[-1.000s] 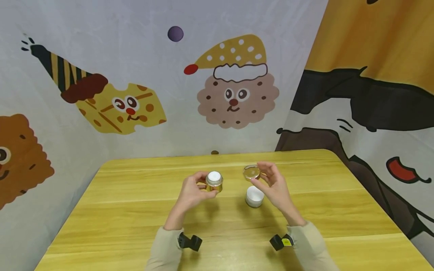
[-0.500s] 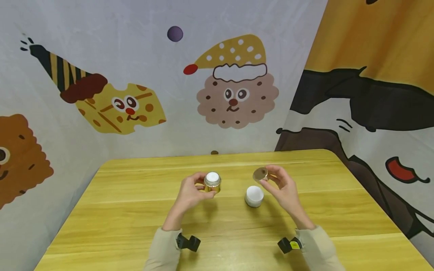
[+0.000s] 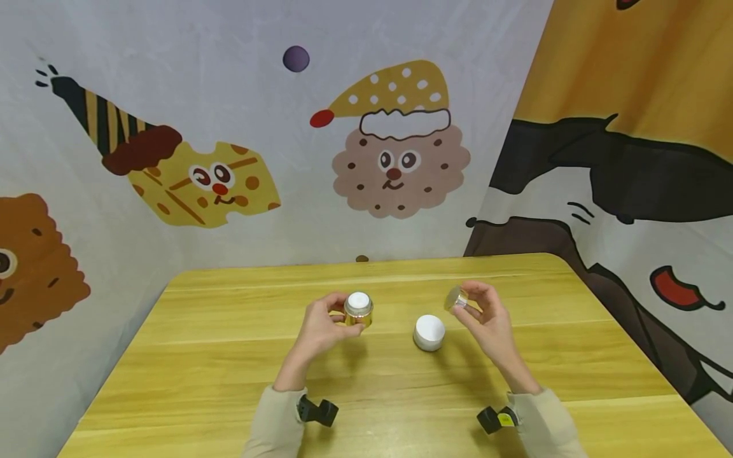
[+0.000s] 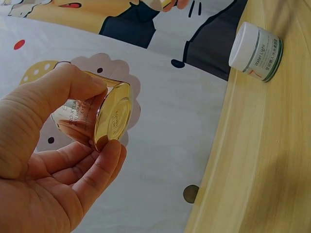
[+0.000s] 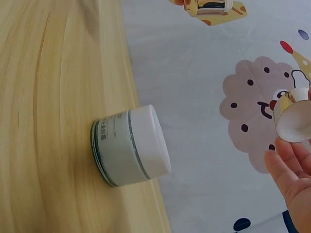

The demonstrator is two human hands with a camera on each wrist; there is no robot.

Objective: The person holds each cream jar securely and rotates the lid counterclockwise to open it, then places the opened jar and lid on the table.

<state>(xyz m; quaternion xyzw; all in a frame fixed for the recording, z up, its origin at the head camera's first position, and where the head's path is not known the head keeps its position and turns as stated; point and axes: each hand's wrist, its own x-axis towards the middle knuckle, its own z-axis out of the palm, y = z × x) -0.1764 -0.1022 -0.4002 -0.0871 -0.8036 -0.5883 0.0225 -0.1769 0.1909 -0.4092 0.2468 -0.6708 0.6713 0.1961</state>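
Observation:
My left hand [image 3: 322, 326] grips a small gold cream jar [image 3: 359, 316] round its side, above the table. Its lid is off and a white top faces up; in the left wrist view the jar's gold base [image 4: 114, 116] shows. On the right, my right hand [image 3: 488, 323] pinches a gold lid [image 3: 456, 298] by its edge, tilted, in the air. The lid's pale inside [image 5: 295, 121] is turned to the right wrist camera. Between the hands a white cream jar [image 3: 429, 333] with a white lid stands upright on the table, touched by neither hand.
The light wooden table [image 3: 229, 369] reaches back to a cloth backdrop [image 3: 229, 76] printed with cartoon figures. Its far edge lies just beyond both hands. A black wrist camera [image 3: 318, 411] is strapped to the left wrist, another black camera [image 3: 495, 420] to the right.
My right hand has moved to the right with the gold lid, away from the gold jar, and turned the lid onto its edge. The left hand has shifted only slightly left.

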